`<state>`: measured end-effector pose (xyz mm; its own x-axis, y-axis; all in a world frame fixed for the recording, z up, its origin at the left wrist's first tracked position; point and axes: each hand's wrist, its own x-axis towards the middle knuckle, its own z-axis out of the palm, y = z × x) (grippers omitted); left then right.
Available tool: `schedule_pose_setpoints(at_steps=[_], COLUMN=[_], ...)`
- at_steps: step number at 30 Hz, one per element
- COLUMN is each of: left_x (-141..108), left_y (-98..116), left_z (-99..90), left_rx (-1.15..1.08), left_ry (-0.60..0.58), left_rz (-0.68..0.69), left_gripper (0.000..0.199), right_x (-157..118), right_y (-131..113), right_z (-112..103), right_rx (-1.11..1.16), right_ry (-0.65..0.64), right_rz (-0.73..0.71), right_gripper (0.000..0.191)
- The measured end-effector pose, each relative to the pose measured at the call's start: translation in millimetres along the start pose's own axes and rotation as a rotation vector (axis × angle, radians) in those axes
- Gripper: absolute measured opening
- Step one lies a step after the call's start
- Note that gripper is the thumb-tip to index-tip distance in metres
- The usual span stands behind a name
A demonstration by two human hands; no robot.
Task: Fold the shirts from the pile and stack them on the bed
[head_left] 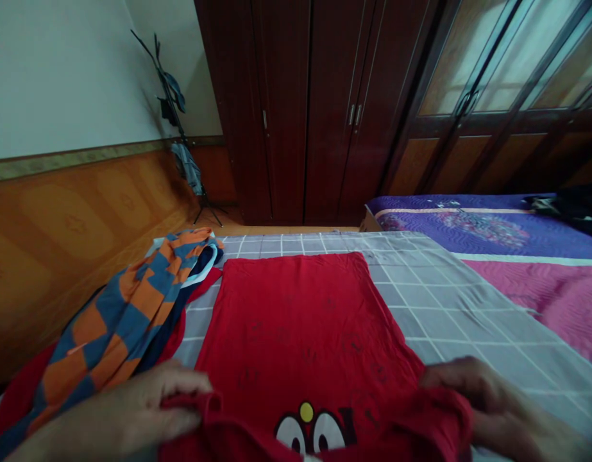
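A red shirt (300,314) with cartoon eyes and a yellow dot printed on it lies spread on the grey checked bed sheet (401,295). Its near end is lifted and bunched toward me. At the lower left, my left hand (132,410) pinches a raised fold of the red cloth between thumb and fingers. My right hand (492,404) grips another bunched fold at the lower right. The lowest part of the shirt runs out of view at the bottom edge.
Left of the shirt lies a pile with an orange and blue checked garment (127,308). A second bed with a purple and pink cover (488,224) stands right. Behind are a dark wooden wardrobe (305,115) and a coat stand (173,102) with clothes.
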<state>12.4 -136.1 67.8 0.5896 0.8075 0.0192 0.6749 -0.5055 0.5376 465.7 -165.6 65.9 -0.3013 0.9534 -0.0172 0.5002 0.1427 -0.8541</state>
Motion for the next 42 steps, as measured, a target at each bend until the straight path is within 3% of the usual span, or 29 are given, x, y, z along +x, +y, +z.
schedule_pose_setpoints(at_steps=[3,6,9,12,15,17,20,24,29,33,38,42], left_x=[64,128,174,192,191,189,190,193,191,194,199,201], left_y=[-17,-47,-86,-119,-133,-131,-122,-115,-113,-110,-114,-110], left_z=[-33.3,-48.1,-36.8,-13.0,2.3,3.6,-2.4,-7.5,-1.4,1.5,6.2,9.3], left_rx=[-0.366,-0.696,-0.857,-0.835,-0.815,-0.855,-0.94,-1.038,-1.094,-1.305,-1.331,-1.186], left_ry=[-0.078,-0.029,0.117,0.236,0.31,0.272,0.257,0.359,0.334,0.404,0.443,0.469], left_rz=[-0.071,-0.171,-0.31,-0.446,-0.419,-0.39,-0.367,-0.311,-0.382,-0.33,-0.499,-0.52], left_gripper=[0.03,0.037,0.046,0.052,0.05,0.05,0.049,0.05,0.053,0.051,0.046,0.051], right_x=[73,151,212,241,247,249,253,256,255,255,252,251], right_y=[-21,-18,13,50,73,77,76,73,75,71,62,58], right_z=[-25,-38,-37,-29,-23,-22,-21,-18,-16,-15,-8,-5], right_rx=[0.293,0.388,0.316,0.266,0.24,0.23,0.262,0.367,0.443,0.511,0.534,0.536], right_ry=[-0.164,-0.048,0.03,0.079,0.122,0.137,0.132,0.143,0.134,0.142,0.108,0.082], right_rz=[0.137,0.137,0.194,0.246,0.264,0.273,0.29,0.287,0.296,0.256,0.252,0.251], right_gripper=[0.022,0.017,0.02,0.026,0.029,0.028,0.022,0.021,0.018,0.016,0.018,0.022])
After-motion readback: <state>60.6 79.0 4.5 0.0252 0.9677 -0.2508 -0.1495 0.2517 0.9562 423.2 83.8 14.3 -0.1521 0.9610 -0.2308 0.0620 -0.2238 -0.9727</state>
